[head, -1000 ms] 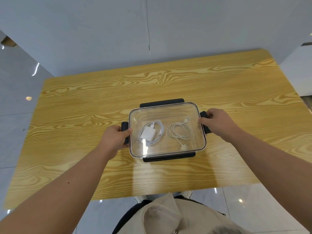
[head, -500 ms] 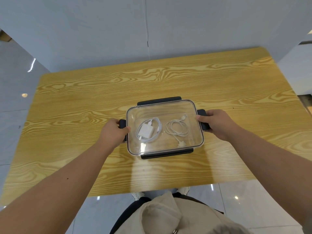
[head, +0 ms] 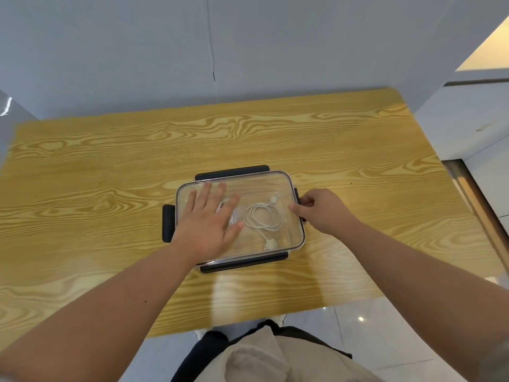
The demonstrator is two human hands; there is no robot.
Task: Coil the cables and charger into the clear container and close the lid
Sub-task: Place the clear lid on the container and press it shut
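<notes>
The clear container (head: 286,245) sits on the wooden table (head: 110,188) with its clear lid on top and black latches along all four sides. Inside, a coiled white cable (head: 261,217) lies in the right half. The white charger with its cable is mostly hidden under my left hand (head: 209,221), which lies flat and spread on the left half of the lid. My right hand (head: 319,209) is at the container's right edge, fingers curled around the right black latch (head: 296,194).
The left latch (head: 168,226) sticks out flat from the container. The table's near edge runs just in front of my body; a grey wall stands behind the table. Shiny floor tiles and a step lie to the right.
My left hand has let go of the left latch and moved onto the lid, palm down. My right hand stays at the right latch. The view has shifted slightly.
</notes>
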